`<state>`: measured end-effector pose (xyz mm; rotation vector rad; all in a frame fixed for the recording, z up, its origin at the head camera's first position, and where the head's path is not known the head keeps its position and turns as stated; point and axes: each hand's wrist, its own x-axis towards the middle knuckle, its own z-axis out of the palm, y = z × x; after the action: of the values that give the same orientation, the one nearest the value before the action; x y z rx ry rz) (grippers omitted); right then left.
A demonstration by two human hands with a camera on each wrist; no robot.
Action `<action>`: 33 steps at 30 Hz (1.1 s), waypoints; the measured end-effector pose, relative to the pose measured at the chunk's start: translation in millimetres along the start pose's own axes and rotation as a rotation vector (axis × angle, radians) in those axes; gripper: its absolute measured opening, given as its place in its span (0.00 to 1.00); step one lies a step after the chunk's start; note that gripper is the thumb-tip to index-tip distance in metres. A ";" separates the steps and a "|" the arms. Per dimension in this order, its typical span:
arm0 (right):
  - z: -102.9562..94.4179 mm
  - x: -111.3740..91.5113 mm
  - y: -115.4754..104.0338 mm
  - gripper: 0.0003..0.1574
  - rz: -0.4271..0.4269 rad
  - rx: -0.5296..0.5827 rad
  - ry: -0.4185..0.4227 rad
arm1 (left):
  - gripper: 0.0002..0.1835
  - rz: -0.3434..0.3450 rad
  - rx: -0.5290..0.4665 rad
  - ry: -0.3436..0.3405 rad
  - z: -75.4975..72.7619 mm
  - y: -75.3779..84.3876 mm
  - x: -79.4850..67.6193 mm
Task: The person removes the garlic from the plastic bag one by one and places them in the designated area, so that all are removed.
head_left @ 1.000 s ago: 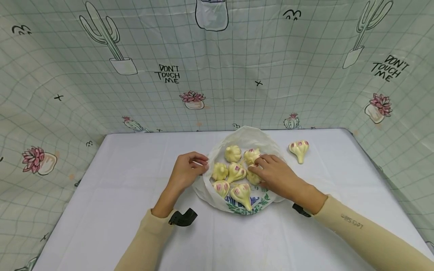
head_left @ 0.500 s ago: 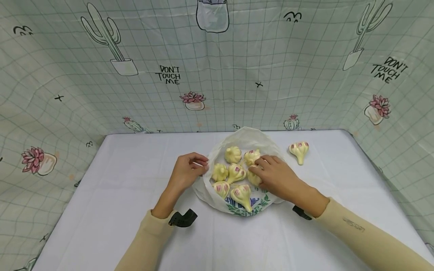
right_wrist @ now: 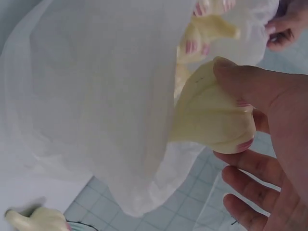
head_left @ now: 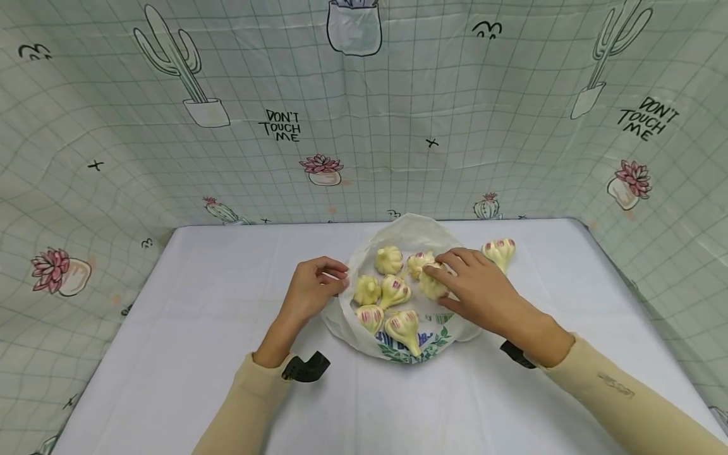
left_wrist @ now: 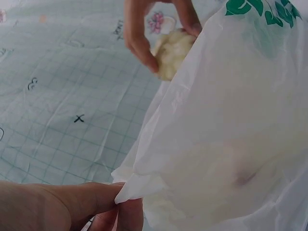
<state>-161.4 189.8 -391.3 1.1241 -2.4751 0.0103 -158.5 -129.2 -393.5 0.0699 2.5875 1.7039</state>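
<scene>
A white plastic bag (head_left: 370, 344) with green leaf print lies with its mouth spread wide, several garlic bulbs inside. My left hand (head_left: 313, 287) pinches the bag's left rim between thumb and fingers, which the left wrist view shows closely at the bag's edge (left_wrist: 137, 185). Over the bag's right side, my right hand (head_left: 474, 284) grips one garlic bulb (right_wrist: 211, 113) between thumb and fingers, raised above the others. Among the bulbs in the bag are a pink-striped one (head_left: 402, 325) at the front and a plain cream one (head_left: 389, 260) at the back.
One more garlic bulb (head_left: 498, 251) lies on the white table (head_left: 239, 272) to the right of the bag, partly behind my right hand. A gridded cloth (head_left: 375, 126) with cactus drawings hangs behind the table and along both sides.
My right hand has lifted a garlic bulb from among the others and moved slightly up and to the right with it. My left hand has stayed at the bag's rim.
</scene>
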 end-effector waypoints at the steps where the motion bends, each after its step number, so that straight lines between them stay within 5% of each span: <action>1: -1.9 -0.4 1.2 0.39 0.010 0.009 0.003 | 0.08 0.000 0.000 0.000 -0.1 -0.2 0.0; 20: -23.2 -21.9 46.5 0.32 0.115 0.061 0.173 | 0.09 0.014 -0.006 -0.006 -1.7 0.7 0.6; 24: -25.7 -25.5 55.1 0.49 0.150 0.046 0.212 | 0.09 0.016 -0.008 -0.005 -1.5 -0.2 0.8; 30: -26.8 -31.7 66.6 0.52 0.208 0.029 0.237 | 0.08 0.006 -0.017 -0.002 -0.7 -0.7 1.0; 33: -26.4 -36.4 73.0 0.43 0.253 0.029 0.204 | 0.08 0.004 -0.015 -0.003 -0.5 -0.3 1.1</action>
<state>-182.9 269.7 -369.0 0.7712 -2.4206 0.2244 -159.6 -129.8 -393.6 0.0774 2.5739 1.7229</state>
